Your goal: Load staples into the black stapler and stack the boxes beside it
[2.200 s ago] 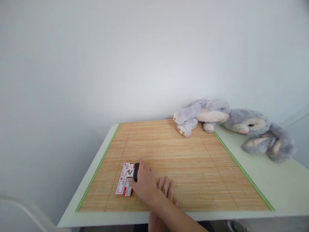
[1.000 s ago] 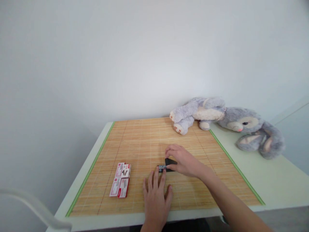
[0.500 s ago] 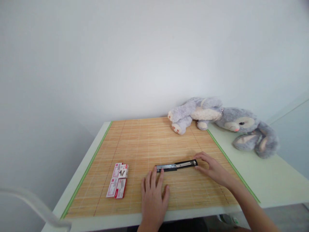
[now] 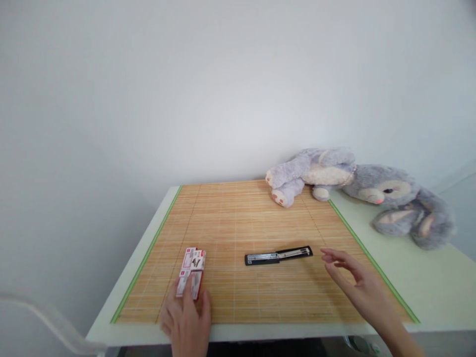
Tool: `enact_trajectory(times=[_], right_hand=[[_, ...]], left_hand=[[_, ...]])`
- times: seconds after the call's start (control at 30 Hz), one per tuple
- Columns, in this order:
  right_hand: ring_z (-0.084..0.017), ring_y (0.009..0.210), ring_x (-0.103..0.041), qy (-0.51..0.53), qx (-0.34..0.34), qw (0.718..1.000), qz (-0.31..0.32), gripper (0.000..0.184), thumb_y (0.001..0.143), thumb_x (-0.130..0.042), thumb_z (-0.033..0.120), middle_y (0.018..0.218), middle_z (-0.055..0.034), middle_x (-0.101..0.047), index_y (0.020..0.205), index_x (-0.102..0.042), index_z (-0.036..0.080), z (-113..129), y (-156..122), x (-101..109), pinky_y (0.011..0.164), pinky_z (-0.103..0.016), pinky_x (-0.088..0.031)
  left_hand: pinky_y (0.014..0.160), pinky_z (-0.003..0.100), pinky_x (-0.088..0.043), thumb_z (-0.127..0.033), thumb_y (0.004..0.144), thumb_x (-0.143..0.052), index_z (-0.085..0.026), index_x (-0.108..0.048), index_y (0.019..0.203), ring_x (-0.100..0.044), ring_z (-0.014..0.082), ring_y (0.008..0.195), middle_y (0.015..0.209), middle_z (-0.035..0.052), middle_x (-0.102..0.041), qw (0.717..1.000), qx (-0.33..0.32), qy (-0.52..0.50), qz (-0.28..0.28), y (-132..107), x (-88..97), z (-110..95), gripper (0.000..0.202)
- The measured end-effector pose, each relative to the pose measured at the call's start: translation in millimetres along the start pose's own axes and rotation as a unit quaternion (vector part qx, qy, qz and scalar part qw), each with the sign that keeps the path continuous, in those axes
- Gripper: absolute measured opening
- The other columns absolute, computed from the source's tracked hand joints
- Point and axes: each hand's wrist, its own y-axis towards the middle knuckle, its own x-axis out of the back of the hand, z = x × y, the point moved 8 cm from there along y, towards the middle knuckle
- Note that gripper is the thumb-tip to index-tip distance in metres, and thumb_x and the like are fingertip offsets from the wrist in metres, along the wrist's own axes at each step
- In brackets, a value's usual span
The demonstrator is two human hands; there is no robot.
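A black stapler (image 4: 278, 255) lies opened out flat on the bamboo mat (image 4: 238, 213), its metal staple channel facing up. To its left sit several small red-and-white staple boxes (image 4: 193, 260), pushed together in a block. My left hand (image 4: 188, 315) reaches over the nearest boxes, fingers apart, with the index fingertip on or just above them; it grips nothing. My right hand (image 4: 353, 280) hovers to the right of the stapler, off it, holding nothing, with the fingers curved and the thumb apart.
A grey plush rabbit (image 4: 329, 173) lies on its side at the back right, partly on the mat and partly on the white table (image 4: 420, 292). A pale wall stands behind. A blurred white curved bar (image 4: 48, 317) crosses the lower left.
My left hand has left the stapler and moved left to the staple boxes. My right hand has come off the stapler's end, to the right. The view has shifted slightly.
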Motion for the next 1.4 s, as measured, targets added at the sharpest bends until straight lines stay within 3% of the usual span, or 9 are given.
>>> enact_trajectory(times=[0.07,0.17,0.3,0.47,0.57,0.67,0.9,1.1,1.4], right_hand=[[-0.031,0.11,-0.068,0.007,-0.006,0.999,0.037,0.041,0.095,-0.06,0.059,0.118,-0.0085,-0.076,0.122,-0.072,0.029,15,-14,-21,0.102,-0.048,-0.054],[-0.031,0.104,-0.069,0.046,-0.016,0.994,0.094,0.039,0.095,-0.06,0.06,0.111,-0.0093,-0.077,0.112,-0.076,0.028,37,-33,-59,0.096,-0.044,-0.056],[-0.025,0.084,-0.07,0.156,-0.11,0.966,0.172,0.054,0.089,-0.063,0.07,0.095,-0.0077,-0.075,0.118,-0.072,0.025,35,-49,-109,0.072,-0.036,-0.057],[-0.009,0.043,-0.052,0.257,-0.242,0.893,0.28,0.068,0.08,-0.061,0.081,0.074,0.0012,-0.066,0.117,-0.064,0.023,17,-64,-150,0.04,-0.021,-0.035],[-0.006,0.037,-0.044,0.258,-0.261,0.885,0.286,0.069,0.077,-0.06,0.083,0.067,0.0054,-0.06,0.112,-0.06,0.023,16,-65,-152,0.037,-0.018,-0.028],[-0.005,0.035,-0.038,0.246,-0.258,0.888,0.291,0.07,0.078,-0.058,0.086,0.063,0.0076,-0.057,0.107,-0.059,0.023,12,-63,-145,0.036,-0.018,-0.025],[-0.01,0.054,-0.045,0.126,-0.122,0.962,0.209,0.051,0.079,-0.076,0.068,0.059,0.0072,-0.051,0.096,-0.065,0.021,-7,-33,-110,0.051,-0.022,-0.033],[-0.009,0.037,-0.042,0.159,-0.177,0.936,0.26,0.063,0.089,-0.049,0.082,0.059,0.0049,-0.062,0.101,-0.06,0.021,-10,-39,-135,0.039,-0.022,-0.03],[-0.009,0.031,-0.042,0.138,-0.207,0.93,0.271,0.065,0.086,-0.048,0.083,0.055,0.0001,-0.068,0.085,-0.064,0.02,-15,-47,-141,0.035,-0.022,-0.027]], left_hand=[[0.111,0.068,-0.038,-0.035,0.098,-0.059,-0.029,-0.056,0.146,-0.041,0.0421,0.144,0.162,0.0142,-0.04,1.0,0.004,0.013,0.013,-9,-5.1,10,0.049],[0.105,0.062,-0.045,-0.032,0.1,-0.057,-0.036,-0.06,0.142,-0.054,0.0364,0.131,0.149,0.0096,-0.057,0.997,-0.047,-0.016,0.066,-26,-23.7,1,0.042],[0.106,0.047,-0.049,-0.028,0.1,-0.056,-0.036,-0.058,0.144,-0.061,0.0262,0.123,0.135,0.0044,-0.069,0.951,-0.181,-0.151,0.199,-42,-46.5,-53,0.045],[0.112,0.047,-0.045,-0.022,0.098,-0.055,-0.03,-0.041,0.158,-0.056,0.0263,0.128,0.14,0.0068,-0.066,0.888,-0.219,-0.245,0.322,-37,-56.6,-120,0.062],[0.116,0.047,-0.039,-0.023,0.097,-0.058,-0.03,-0.036,0.16,-0.053,0.0263,0.13,0.139,0.0052,-0.067,0.857,-0.249,-0.272,0.361,-33,-59.6,-149,0.068],[0.118,0.048,-0.035,-0.027,0.096,-0.06,-0.033,-0.038,0.159,-0.052,0.0268,0.13,0.137,0.004,-0.067,0.841,-0.257,-0.29,0.377,-31,-62.3,-162,0.067],[0.112,0.049,-0.038,-0.039,0.08,-0.081,-0.034,-0.059,0.141,-0.051,0.0316,0.13,0.14,0.0064,-0.061,0.87,-0.235,-0.245,0.357,-19,-66.0,-143,0.065],[0.104,0.045,-0.04,-0.029,0.077,-0.082,-0.033,-0.07,0.118,-0.056,0.0276,0.118,0.122,0.003,-0.066,0.881,-0.219,-0.242,0.342,-15,-59.7,-149,0.043],[0.105,0.045,-0.037,-0.029,0.075,-0.081,-0.035,-0.071,0.116,-0.057,0.0263,0.115,0.117,0.0012,-0.067,0.869,-0.235,-0.258,0.351,-20,-49.3,-147,0.043]])
